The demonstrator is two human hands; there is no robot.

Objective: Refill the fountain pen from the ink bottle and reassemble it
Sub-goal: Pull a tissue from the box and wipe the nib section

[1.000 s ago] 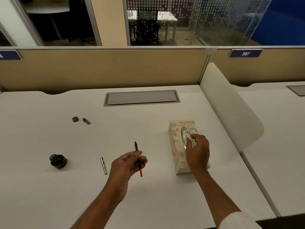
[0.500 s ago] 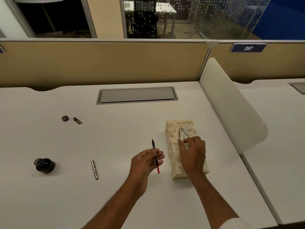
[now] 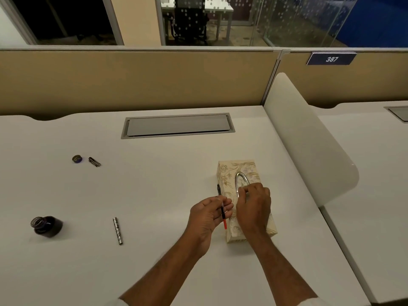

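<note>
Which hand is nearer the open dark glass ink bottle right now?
Left. The left hand, holding the thin black pen section with the red end, is far to the right of the ink bottle. The right hand is farther still, on the patterned tissue box.

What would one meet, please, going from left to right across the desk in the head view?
Ink bottle → bottle cap → pen cap → silver barrel → left hand holding the pen's inner section → right hand on the tissue box.
</note>
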